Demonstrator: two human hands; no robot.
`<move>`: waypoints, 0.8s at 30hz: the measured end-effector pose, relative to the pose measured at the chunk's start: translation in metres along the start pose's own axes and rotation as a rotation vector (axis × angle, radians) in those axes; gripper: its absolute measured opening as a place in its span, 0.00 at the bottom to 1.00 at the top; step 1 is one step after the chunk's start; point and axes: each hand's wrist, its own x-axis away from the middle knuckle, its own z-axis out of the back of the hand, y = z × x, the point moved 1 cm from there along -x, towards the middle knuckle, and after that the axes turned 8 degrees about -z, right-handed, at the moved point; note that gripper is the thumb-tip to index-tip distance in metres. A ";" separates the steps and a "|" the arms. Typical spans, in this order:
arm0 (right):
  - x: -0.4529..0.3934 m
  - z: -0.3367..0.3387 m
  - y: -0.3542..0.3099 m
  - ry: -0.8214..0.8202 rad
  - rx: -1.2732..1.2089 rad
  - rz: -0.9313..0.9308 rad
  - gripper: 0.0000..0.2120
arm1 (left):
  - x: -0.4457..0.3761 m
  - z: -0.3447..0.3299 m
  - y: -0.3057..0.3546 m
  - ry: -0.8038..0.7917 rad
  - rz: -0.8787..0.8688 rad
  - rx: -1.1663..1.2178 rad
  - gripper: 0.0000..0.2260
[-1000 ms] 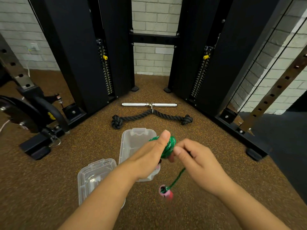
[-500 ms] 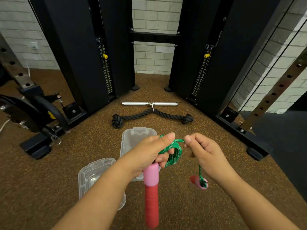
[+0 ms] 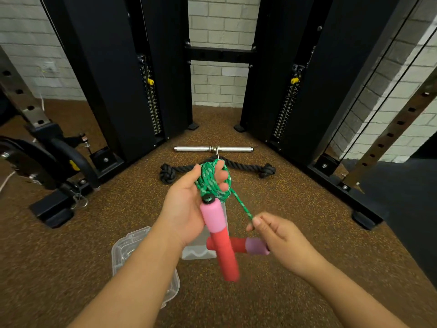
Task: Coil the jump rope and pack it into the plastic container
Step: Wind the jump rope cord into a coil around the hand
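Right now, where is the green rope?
In the head view, the green rope is wound around the left hand at centre, above the pink handle; one strand runs down to the right hand.

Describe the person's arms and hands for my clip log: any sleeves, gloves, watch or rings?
Both forearms are bare to the frame's lower edge, with no sleeves in view. The left hand and right hand wear no gloves. No watch, wristband or ring shows on either, though the inner side of the right hand is turned away. Fingernails look short and unpainted.
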 end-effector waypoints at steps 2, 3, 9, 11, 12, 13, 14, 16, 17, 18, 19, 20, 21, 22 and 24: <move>0.004 -0.004 -0.003 -0.059 0.321 0.099 0.12 | 0.000 0.003 0.000 0.000 -0.018 -0.060 0.20; 0.007 -0.006 -0.006 -0.084 0.460 0.154 0.11 | 0.000 0.005 -0.002 -0.001 -0.020 -0.119 0.22; 0.015 -0.015 -0.029 -0.038 0.571 0.385 0.13 | 0.001 0.000 -0.020 -0.038 0.021 -0.628 0.33; 0.016 -0.006 -0.036 -0.015 0.447 0.367 0.13 | 0.007 0.001 -0.023 -0.085 0.082 -0.829 0.35; 0.015 0.000 -0.038 0.007 0.384 0.353 0.12 | 0.011 0.002 -0.024 -0.141 0.110 -0.936 0.35; 0.015 0.005 -0.041 0.032 0.333 0.343 0.12 | 0.014 0.002 -0.025 -0.189 0.129 -1.007 0.38; 0.015 0.009 -0.042 0.049 0.295 0.335 0.12 | 0.015 0.004 -0.026 -0.213 0.148 -1.035 0.43; 0.015 0.016 -0.045 0.046 0.241 0.317 0.11 | 0.017 0.002 -0.024 -0.205 0.204 -1.036 0.50; 0.014 0.018 -0.046 0.038 0.215 0.302 0.10 | 0.017 0.004 -0.023 -0.203 0.226 -1.038 0.51; 0.014 0.021 -0.046 0.034 0.186 0.281 0.10 | 0.016 0.003 -0.023 -0.225 0.242 -1.031 0.51; 0.013 0.023 -0.045 0.040 0.156 0.255 0.11 | 0.016 0.003 -0.023 -0.258 0.250 -1.037 0.49; 0.012 0.026 -0.044 0.053 0.131 0.228 0.12 | 0.016 0.003 -0.023 -0.298 0.257 -1.043 0.48; 0.012 0.029 -0.042 0.058 0.098 0.199 0.13 | 0.016 0.002 -0.023 -0.344 0.275 -1.059 0.47; 0.011 0.031 -0.040 0.043 0.050 0.170 0.12 | 0.015 0.003 -0.024 -0.378 0.293 -1.072 0.47; 0.009 0.034 -0.037 0.002 -0.043 0.120 0.07 | 0.014 0.003 -0.024 -0.432 0.329 -1.068 0.49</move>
